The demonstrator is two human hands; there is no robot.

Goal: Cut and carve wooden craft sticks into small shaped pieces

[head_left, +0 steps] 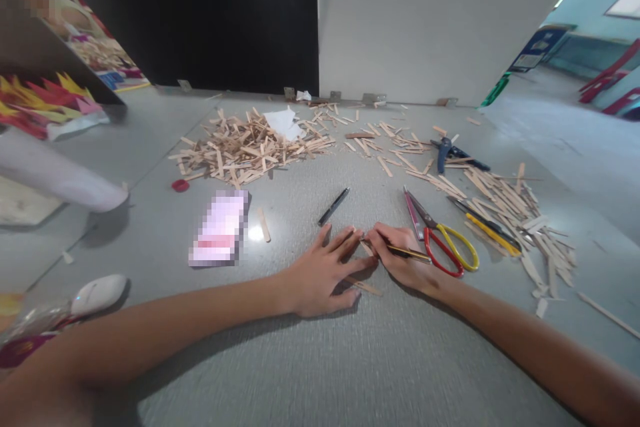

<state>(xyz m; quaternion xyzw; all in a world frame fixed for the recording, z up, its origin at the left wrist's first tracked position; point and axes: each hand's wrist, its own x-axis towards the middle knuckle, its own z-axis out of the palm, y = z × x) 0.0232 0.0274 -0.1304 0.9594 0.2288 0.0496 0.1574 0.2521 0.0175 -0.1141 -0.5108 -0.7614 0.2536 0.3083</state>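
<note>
My left hand (325,273) lies on the grey table with its fingers spread, over and beside small wooden sticks. One stick piece (369,287) lies below its index finger, near the thumb. My right hand (400,253) is closed round a pencil (413,253), whose tip side is hidden by the fingers. Between the two hands a small wooden piece (368,248) shows, at the left fingertips. Just above my hands lies a black pen (334,207). Scissors (443,233) with one red and one yellow handle rest right beside my right hand.
A large stick pile (245,147) is at the back left, with white paper (284,124). Blue pliers (445,152), a yellow cutter (493,232) and more sticks (505,200) lie right. A blurred phone-like object (220,227) and a white mouse (100,293) are left. Upright panels (410,20) stand behind.
</note>
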